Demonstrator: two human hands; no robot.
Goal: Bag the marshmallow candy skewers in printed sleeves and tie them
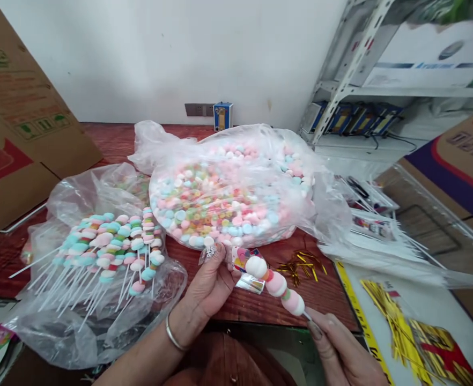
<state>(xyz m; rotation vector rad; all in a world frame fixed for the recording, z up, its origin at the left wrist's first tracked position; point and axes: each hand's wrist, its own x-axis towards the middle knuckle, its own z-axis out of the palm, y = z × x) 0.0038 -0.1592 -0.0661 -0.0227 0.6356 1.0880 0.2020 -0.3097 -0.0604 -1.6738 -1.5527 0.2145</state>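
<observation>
My right hand [333,340] pinches the white stick of a marshmallow skewer [277,285], which slants up and left over the table. White and pink marshmallows alternate on it with small orange and green pieces. In my left hand [210,287] is a small clear printed plastic bag [239,258], gripped between thumb and fingers. The skewer's tip meets the bag's edge; whether it is inside, I cannot tell. Beyond the hands lies a big clear bag of loose marshmallows [228,209]. Several finished marshmallow skewers [111,241] rest on plastic sheeting to the left.
Gold twist ties [301,265] lie on the red-brown wooden table [260,311], with a larger bundle of gold ties [395,321] at the right. White sticks [393,249] in plastic lie beside them. Cardboard boxes [23,123] flank both sides, and a metal shelf [353,88] stands behind.
</observation>
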